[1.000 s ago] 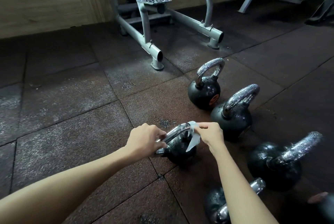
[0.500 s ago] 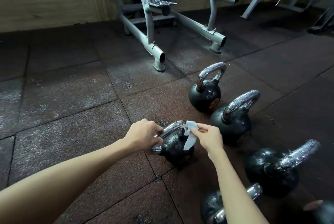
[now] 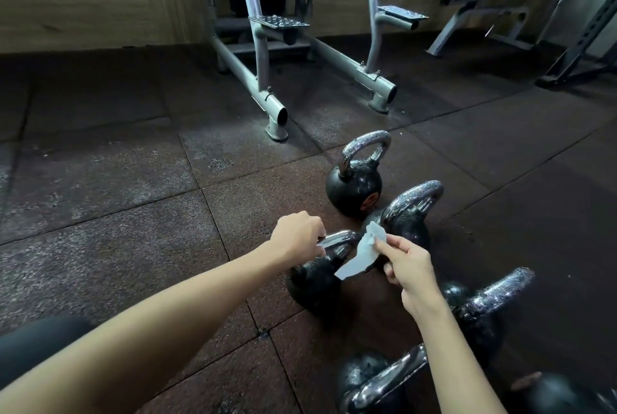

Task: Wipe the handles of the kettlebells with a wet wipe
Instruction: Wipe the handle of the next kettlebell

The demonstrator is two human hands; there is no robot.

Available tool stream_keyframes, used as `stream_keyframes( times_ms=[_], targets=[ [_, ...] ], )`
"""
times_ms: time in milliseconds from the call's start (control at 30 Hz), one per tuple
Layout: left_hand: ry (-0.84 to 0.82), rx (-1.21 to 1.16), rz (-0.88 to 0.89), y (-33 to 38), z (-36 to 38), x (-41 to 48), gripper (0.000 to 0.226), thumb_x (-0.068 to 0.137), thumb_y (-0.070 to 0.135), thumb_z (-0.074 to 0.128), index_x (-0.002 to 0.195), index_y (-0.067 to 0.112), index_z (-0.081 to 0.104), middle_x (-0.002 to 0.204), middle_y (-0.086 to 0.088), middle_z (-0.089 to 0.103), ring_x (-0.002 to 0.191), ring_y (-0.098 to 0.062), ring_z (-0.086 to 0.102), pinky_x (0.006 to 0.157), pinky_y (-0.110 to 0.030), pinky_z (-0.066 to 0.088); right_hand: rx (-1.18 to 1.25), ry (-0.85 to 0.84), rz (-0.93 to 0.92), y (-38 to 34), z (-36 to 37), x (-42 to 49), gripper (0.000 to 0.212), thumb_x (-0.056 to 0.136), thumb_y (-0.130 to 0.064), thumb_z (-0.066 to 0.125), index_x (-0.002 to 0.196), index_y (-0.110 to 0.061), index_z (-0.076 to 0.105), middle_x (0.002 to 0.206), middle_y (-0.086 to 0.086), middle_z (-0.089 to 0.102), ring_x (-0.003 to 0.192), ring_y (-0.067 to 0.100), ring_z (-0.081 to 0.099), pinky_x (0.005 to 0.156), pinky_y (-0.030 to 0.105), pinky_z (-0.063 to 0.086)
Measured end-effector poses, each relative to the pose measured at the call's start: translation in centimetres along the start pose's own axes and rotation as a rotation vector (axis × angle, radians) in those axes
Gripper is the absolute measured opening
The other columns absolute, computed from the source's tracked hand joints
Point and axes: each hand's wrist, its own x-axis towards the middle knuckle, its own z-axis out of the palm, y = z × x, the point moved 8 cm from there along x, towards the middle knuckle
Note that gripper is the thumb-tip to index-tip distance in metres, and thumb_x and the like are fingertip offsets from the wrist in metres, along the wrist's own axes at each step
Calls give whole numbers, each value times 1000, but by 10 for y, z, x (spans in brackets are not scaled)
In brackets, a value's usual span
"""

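Right hand (image 3: pixel 405 263) has slid the wipe (image 3: pixel 362 256) along the handle (image 3: pixel 337 238), pinching it; left hand (image 3: pixel 297 236) grips that handle. Other kettlebells (image 3: pixel 354 186) probably still wait.

The left hand (image 3: pixel 297 235) grips the near kettlebell's (image 3: pixel 315 283) handle (image 3: pixel 337 239) while the right hand (image 3: pixel 405 263) pinches a wipe (image 3: pixel 362 255) beside it.
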Motion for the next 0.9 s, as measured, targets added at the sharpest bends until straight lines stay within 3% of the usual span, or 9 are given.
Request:
stream_keyframes(
  times_ms=[67, 167, 267, 333, 467, 567, 700, 800, 900],
  targets=[
    [-48, -15, -3, -9, -3, 0, 30, 82, 49, 80, 102, 26, 76, 91, 4, 74, 96, -26, 71, 70, -33, 53, 72, -8, 101, 8, 5, 2, 20, 90, -12, 77, 110, -11, 75, 81, 2, 68, 48, 9, 34, 38, 18, 22],
    [-15, -98, 58, -17, -19, -6, 67, 74, 56, 85, 132, 28, 68, 128, 10, 71, 119, -20, 66, 89, -39, 58, 88, -30, 181, 12, 23, 2, 25, 87, -13, 79, 111, -11, 74, 91, 5, 72, 44, 7, 37, 37, 19, 22],
    [112, -119, 183, -12, -41, -24, 86, 74, 59, 82, 150, 35, 50, 140, 14, 62, 122, -13, 61, 91, -34, 55, 99, -131, 287, 14, 49, -4, 11, 90, -15, 74, 101, -11, 74, 74, -3, 65, 40, 4, 35, 37, 17, 18],
    [151, -154, 266, -9, -47, -37, 85, 74, 60, 81, 150, 41, 48, 143, 21, 58, 119, -6, 62, 88, -30, 55, 146, -252, 383, 14, 73, -14, 2, 94, -18, 69, 93, -16, 69, 62, -9, 62, 38, 3, 33, 35, 16, 17],
    [232, -250, 270, -20, -52, -53, 71, 78, 52, 79, 145, 48, 53, 143, 30, 55, 113, 4, 61, 84, -23, 52, 119, -383, 434, 14, 105, -29, 10, 97, -20, 65, 88, -16, 67, 57, -10, 62, 40, 3, 32, 38, 15, 17],
    [282, -227, 255, -21, -61, -48, 54, 83, 56, 75, 135, 46, 64, 138, 26, 62, 113, 1, 65, 85, -27, 56, 72, -429, 401, 18, 116, -29, 7, 95, -23, 67, 94, -17, 71, 64, -7, 64, 47, 4, 32, 40, 15, 17],
    [268, -170, 128, -23, -65, -37, 52, 81, 61, 76, 129, 41, 69, 135, 18, 66, 114, -11, 67, 85, -33, 56, 106, -394, 375, 17, 117, -18, 12, 91, -22, 72, 101, -16, 76, 72, -4, 65, 49, 4, 30, 41, 15, 17],
    [216, -177, 14, -33, -56, -36, 39, 80, 57, 78, 115, 42, 74, 106, 10, 76, 98, -16, 70, 78, -33, 56, 50, -424, 312, 15, 117, -15, 25, 86, -21, 78, 109, -12, 78, 85, -1, 69, 49, 4, 31, 41, 16, 19],
    [197, -217, -66, -48, -48, -37, 30, 82, 53, 76, 112, 48, 75, 99, 10, 78, 94, -18, 71, 78, -33, 57, -152, -408, 80, -1, 111, -10, 18, 87, -22, 80, 103, -15, 82, 77, -7, 72, 47, 2, 46, 43, 14, 31]
  ],
)
